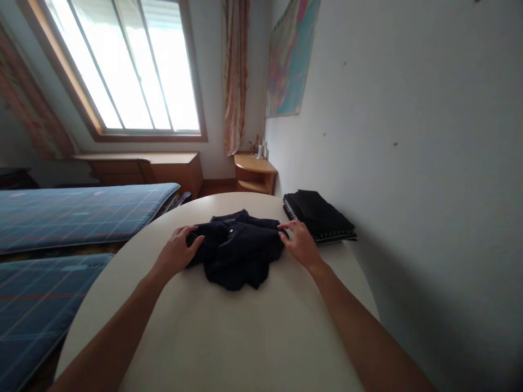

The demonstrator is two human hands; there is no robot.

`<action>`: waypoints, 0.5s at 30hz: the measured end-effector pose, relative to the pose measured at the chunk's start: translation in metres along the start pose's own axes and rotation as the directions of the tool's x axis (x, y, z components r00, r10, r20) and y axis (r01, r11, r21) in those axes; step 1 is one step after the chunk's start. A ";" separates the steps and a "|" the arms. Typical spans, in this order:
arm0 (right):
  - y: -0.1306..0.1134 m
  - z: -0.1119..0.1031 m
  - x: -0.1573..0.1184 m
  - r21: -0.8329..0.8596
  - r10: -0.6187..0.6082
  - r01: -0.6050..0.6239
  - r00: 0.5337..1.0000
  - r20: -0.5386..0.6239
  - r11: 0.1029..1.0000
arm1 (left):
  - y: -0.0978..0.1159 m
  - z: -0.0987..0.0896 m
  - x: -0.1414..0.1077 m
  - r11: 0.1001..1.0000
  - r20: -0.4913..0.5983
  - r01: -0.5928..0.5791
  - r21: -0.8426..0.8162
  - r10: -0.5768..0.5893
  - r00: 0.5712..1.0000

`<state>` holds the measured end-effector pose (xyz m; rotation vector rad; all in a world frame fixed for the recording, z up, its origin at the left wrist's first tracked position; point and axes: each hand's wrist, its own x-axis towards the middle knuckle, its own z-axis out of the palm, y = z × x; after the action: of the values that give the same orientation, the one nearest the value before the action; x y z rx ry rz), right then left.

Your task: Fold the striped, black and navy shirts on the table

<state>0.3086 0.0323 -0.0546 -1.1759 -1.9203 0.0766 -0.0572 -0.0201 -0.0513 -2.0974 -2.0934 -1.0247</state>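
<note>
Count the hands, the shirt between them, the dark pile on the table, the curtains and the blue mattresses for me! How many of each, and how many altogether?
Left hand and right hand: 2
Shirt: 1
Dark pile: 1
Curtains: 2
Blue mattresses: 2
Total: 8

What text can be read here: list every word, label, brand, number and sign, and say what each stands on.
No text can be read anywhere in this picture.
Dark garment on the table: a faint light mark inside the neckline, too small to read.
Colourful wall poster: too blurred to make out any lettering.
Small white items on the corner shelf: too small to tell whether they carry labels.
</note>
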 end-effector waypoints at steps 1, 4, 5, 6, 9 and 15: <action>-0.002 -0.001 -0.001 -0.001 -0.007 0.007 0.999 0.037 1.000 | 0.003 0.001 -0.003 1.000 0.057 -0.025 -0.006 0.026 0.998; -0.010 -0.005 -0.005 0.096 -0.122 0.101 0.964 0.238 0.990 | 0.009 0.001 -0.011 0.995 0.223 -0.096 0.008 0.091 0.971; -0.012 -0.006 -0.007 0.137 -0.178 0.142 0.935 0.308 0.980 | 0.010 0.001 -0.013 0.993 0.260 -0.116 0.024 0.106 0.960; -0.013 -0.005 -0.009 0.166 -0.223 0.173 0.904 0.365 0.971 | 0.010 0.000 -0.013 0.990 0.292 -0.134 0.038 0.117 0.949; -0.011 -0.001 -0.012 0.161 -0.236 0.180 0.851 0.469 0.970 | 0.005 -0.002 -0.010 0.988 0.363 -0.148 0.043 0.123 0.924; 0.005 -0.008 -0.004 0.052 -0.081 0.070 0.960 0.269 0.996 | -0.028 -0.014 0.009 0.985 0.016 0.140 0.098 -0.142 0.990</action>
<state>0.3183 0.0291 -0.0547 -1.1078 -2.1899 0.2472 -0.0894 -0.0157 -0.0484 -1.9508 -2.2813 -0.8949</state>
